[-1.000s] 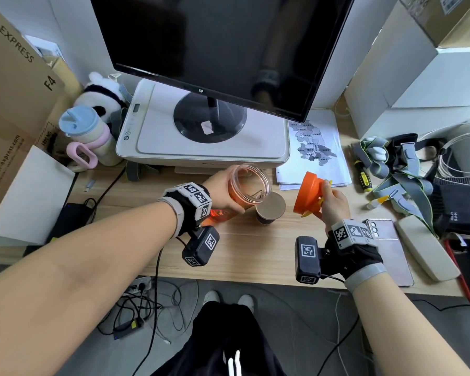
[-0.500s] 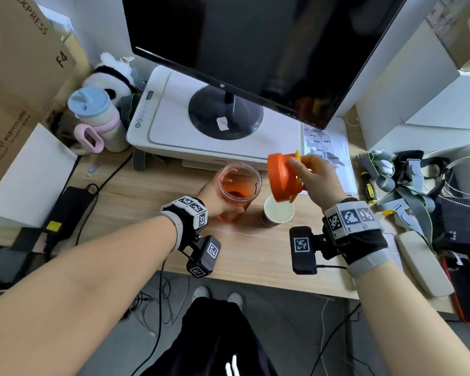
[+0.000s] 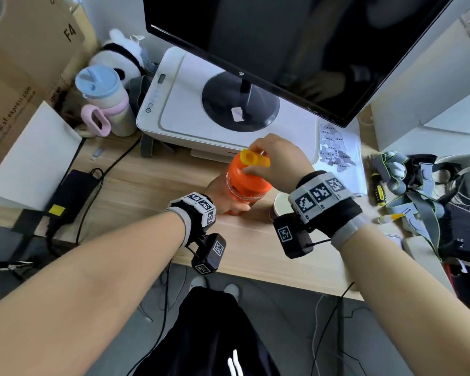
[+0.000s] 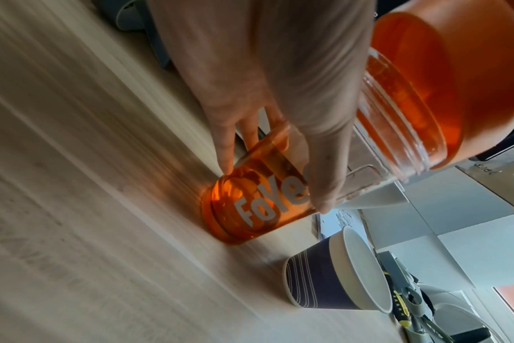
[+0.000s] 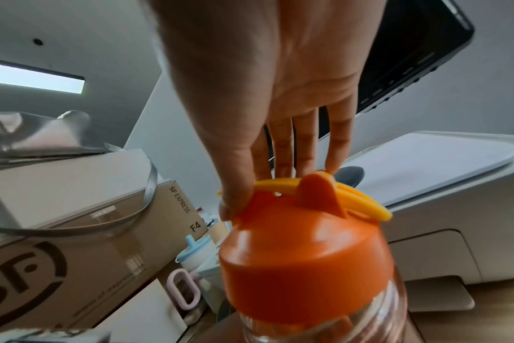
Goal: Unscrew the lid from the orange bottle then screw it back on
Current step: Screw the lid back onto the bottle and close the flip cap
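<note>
The clear orange bottle (image 3: pixel 243 198) (image 4: pixel 258 206) stands on the wooden desk (image 3: pixel 152 191), its base on the desktop. My left hand (image 3: pixel 220 195) (image 4: pixel 279 130) grips its body from the left, fingers wrapped round it. The orange lid (image 3: pixel 246 176) (image 5: pixel 302 253) (image 4: pixel 461 76) with its yellow loop (image 3: pixel 253 158) (image 5: pixel 358 202) sits on the bottle's mouth, and the threads below it still show in the left wrist view. My right hand (image 3: pixel 277 161) (image 5: pixel 273 167) holds the lid from above, thumb and fingers on its top by the loop.
A dark paper cup (image 3: pixel 281 206) (image 4: pixel 338 271) stands just right of the bottle. Behind are a white printer (image 3: pixel 190 115) with the monitor (image 3: pixel 282 44) on it and a pastel cup (image 3: pixel 103 101). Straps and tools (image 3: pixel 407 180) lie at the right, cardboard boxes (image 3: pixel 22 66) at the left.
My right hand has brought the lid from the right, turned it upright and set it down on the bottle's mouth. My left hand has kept its grip on the bottle.
</note>
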Motion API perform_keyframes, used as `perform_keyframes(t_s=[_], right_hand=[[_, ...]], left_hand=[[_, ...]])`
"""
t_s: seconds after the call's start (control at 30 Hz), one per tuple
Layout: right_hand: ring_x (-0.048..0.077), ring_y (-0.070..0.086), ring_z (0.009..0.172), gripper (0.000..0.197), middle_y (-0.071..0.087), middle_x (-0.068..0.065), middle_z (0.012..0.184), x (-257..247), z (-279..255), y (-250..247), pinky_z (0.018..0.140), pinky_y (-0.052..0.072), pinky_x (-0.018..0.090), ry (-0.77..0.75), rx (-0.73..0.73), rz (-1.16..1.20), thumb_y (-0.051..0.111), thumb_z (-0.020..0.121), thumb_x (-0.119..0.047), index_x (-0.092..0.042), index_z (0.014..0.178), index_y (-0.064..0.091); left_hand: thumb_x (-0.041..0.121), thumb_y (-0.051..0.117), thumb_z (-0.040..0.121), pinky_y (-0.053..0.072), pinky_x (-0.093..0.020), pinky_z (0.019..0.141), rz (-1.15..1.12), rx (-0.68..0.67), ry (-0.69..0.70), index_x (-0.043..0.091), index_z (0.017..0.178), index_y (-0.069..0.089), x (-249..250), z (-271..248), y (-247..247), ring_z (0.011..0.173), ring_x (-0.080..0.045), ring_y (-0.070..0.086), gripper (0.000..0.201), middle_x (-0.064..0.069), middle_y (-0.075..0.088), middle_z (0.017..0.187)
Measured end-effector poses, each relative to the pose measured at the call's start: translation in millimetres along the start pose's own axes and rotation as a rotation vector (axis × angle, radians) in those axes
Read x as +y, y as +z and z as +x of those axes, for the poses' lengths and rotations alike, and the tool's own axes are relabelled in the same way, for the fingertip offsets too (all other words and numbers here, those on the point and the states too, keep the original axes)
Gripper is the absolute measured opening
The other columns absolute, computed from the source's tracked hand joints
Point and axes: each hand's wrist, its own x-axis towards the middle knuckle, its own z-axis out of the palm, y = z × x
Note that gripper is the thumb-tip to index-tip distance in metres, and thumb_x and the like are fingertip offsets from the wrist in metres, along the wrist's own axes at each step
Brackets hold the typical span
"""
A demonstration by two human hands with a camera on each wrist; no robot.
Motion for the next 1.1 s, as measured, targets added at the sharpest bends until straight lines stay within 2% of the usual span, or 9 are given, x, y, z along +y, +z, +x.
perform_keyframes(t_s=[0.13,0.23,0.37,0.47,0.67,0.73,0.83,0.97,1.1], right_hand=[[0.025,0.053,0.107,0.045,0.058,0.005,0.113,-5.6,2.2,2.2,0.087,0.044,0.038,-0.038,-0.067,-0.091,0.067,0.075,-0.042,-0.020,0.113,0.059],[0.025,0.052,0.108,0.045,0.058,0.005,0.113,-9.8,3.3,2.0,0.088,0.044,0.039,-0.043,-0.091,-0.099,0.067,0.073,-0.042,-0.023,0.113,0.060],[0.024,0.050,0.112,0.046,0.058,0.004,0.118,-14.6,6.0,4.5,0.087,0.042,0.036,-0.049,-0.146,-0.120,0.068,0.074,-0.043,-0.025,0.116,0.059],[0.023,0.052,0.110,0.046,0.058,0.003,0.117,-16.1,8.4,5.8,0.083,0.041,0.034,-0.035,-0.166,-0.116,0.065,0.076,-0.046,-0.025,0.117,0.060],[0.029,0.060,0.100,0.054,0.067,0.007,0.104,-16.4,14.3,7.1,0.073,0.040,0.031,0.115,-0.062,-0.125,0.053,0.081,-0.053,-0.026,0.128,0.047],[0.031,0.063,0.097,0.052,0.069,0.009,0.102,-13.0,14.5,9.0,0.074,0.044,0.031,0.220,-0.060,-0.093,0.046,0.084,-0.054,-0.026,0.128,0.046],[0.031,0.065,0.093,0.049,0.070,0.008,0.099,-7.9,10.2,10.7,0.075,0.048,0.033,0.308,-0.059,-0.074,0.040,0.083,-0.059,-0.024,0.114,0.056],[0.027,0.060,0.088,0.040,0.066,0.003,0.094,-1.2,1.1,6.5,0.066,0.040,0.032,0.235,0.072,-0.088,0.050,0.082,-0.055,-0.023,0.104,0.062],[0.021,0.060,0.096,0.030,0.063,-0.003,0.115,2.6,-4.7,2.6,0.079,0.048,0.033,0.019,0.033,-0.049,0.051,0.087,-0.031,-0.031,0.115,0.060]], left_hand=[[0.035,0.085,0.038,0.049,-0.043,0.099,-0.022,0.012,-0.003,0.023,0.131,0.043,-3.0,-0.7,-2.9,0.111,-0.024,0.062,0.103,-0.004,0.065,0.120],[0.017,0.089,0.048,0.050,-0.039,0.097,-0.056,-0.011,-0.014,0.021,0.135,0.040,-1.7,-1.8,-5.1,0.111,-0.025,0.062,0.100,-0.006,0.065,0.120],[0.002,0.086,0.056,0.055,-0.014,0.067,-0.126,-0.065,-0.020,0.015,0.139,0.035,-4.5,-1.3,-5.7,0.103,-0.024,0.063,0.099,-0.013,0.063,0.123],[-0.004,0.083,0.062,0.052,-0.009,0.060,-0.163,-0.110,-0.003,0.013,0.140,0.033,-1.6,-3.5,-9.8,0.099,-0.020,0.058,0.094,-0.010,0.060,0.120],[-0.003,0.083,0.061,0.051,-0.035,0.089,-0.157,-0.099,0.005,0.016,0.133,0.039,4.8,-8.0,-13.1,0.105,-0.019,0.057,0.086,-0.004,0.059,0.113],[0.003,0.085,0.061,0.046,-0.036,0.099,-0.093,-0.094,0.013,0.014,0.135,0.038,6.9,-8.4,-13.2,0.110,-0.019,0.054,0.088,-0.002,0.058,0.116],[0.004,0.085,0.062,0.044,-0.032,0.098,-0.061,-0.093,0.030,0.013,0.134,0.040,8.4,-8.3,-14.8,0.108,-0.016,0.052,0.085,-0.002,0.058,0.118],[0.008,0.085,0.062,0.042,-0.026,0.090,-0.022,-0.076,0.031,0.016,0.133,0.042,7.5,-9.3,-14.8,0.103,-0.015,0.053,0.084,0.001,0.058,0.111],[0.011,0.086,0.062,0.045,-0.031,0.093,0.010,-0.054,0.023,0.018,0.131,0.044,7.5,-8.8,-15.8,0.101,-0.016,0.053,0.082,0.003,0.057,0.107]])
